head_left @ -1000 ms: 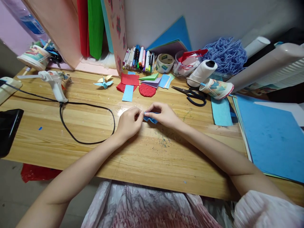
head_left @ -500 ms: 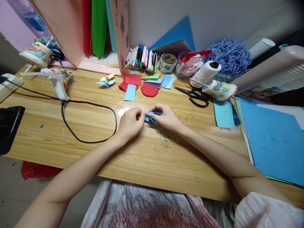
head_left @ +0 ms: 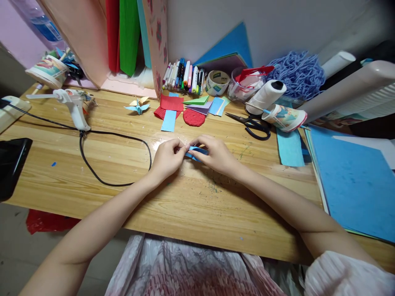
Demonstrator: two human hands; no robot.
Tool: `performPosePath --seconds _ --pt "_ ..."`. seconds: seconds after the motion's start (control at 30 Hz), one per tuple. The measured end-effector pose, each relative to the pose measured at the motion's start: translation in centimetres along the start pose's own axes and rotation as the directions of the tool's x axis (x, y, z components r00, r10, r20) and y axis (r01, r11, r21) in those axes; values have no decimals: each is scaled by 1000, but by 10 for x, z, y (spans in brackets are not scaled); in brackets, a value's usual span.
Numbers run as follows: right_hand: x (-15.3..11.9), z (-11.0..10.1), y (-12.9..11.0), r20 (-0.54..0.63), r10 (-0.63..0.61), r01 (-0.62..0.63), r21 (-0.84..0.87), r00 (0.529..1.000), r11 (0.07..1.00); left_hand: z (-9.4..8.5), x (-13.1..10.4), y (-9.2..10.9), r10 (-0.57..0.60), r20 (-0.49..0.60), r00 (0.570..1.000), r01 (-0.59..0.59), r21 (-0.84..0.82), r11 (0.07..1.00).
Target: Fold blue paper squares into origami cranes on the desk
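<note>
One blue paper strip [head_left: 197, 152] lies roughly crosswise between both hands [head_left: 189, 150].

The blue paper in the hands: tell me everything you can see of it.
The blue paper is a small, thin-looking piece, bent or folded, with a curved strip showing above the thumb of the right hand and a bit more below it. The left hand pinches it near its left end; the right hand grips it from the other side. It is over the wooden table. The fingers hide much of it, so its full shape is unclear.
</note>
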State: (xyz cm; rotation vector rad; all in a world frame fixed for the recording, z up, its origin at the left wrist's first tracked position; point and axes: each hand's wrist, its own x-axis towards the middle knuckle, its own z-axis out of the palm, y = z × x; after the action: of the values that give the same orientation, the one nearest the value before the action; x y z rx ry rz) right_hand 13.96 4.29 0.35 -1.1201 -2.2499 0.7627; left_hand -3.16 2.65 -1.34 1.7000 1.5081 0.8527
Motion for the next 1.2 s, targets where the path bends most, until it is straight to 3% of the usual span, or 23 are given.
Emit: performPosePath --seconds 0.23,0.5,0.67,0.87,1.07,1.2 --pt "-2 -3 -11 -8 187 -188 -10 982 982 -1 -5 6 229 -135 964 -197 218 956" --pt "-3 5 -8 -45 141 -146 -130 989 981 3 -7 7 376 -134 917 -303 380 874" --pt "-8 11 -3 -97 47 -72 -266 994 961 2 -8 9 319 -97 943 -261 379 888" --pt "-13 18 -2 -124 -122 44 -502 985 864 1 -8 12 180 -81 980 -147 314 938" --pt "-15 18 -6 -92 -250 142 -616 964 775 3 -9 16 183 -133 974 -154 207 966" --pt "-14 18 -5 -80 -277 174 -604 958 778 3 -10 15 170 -154 973 -142 179 974"
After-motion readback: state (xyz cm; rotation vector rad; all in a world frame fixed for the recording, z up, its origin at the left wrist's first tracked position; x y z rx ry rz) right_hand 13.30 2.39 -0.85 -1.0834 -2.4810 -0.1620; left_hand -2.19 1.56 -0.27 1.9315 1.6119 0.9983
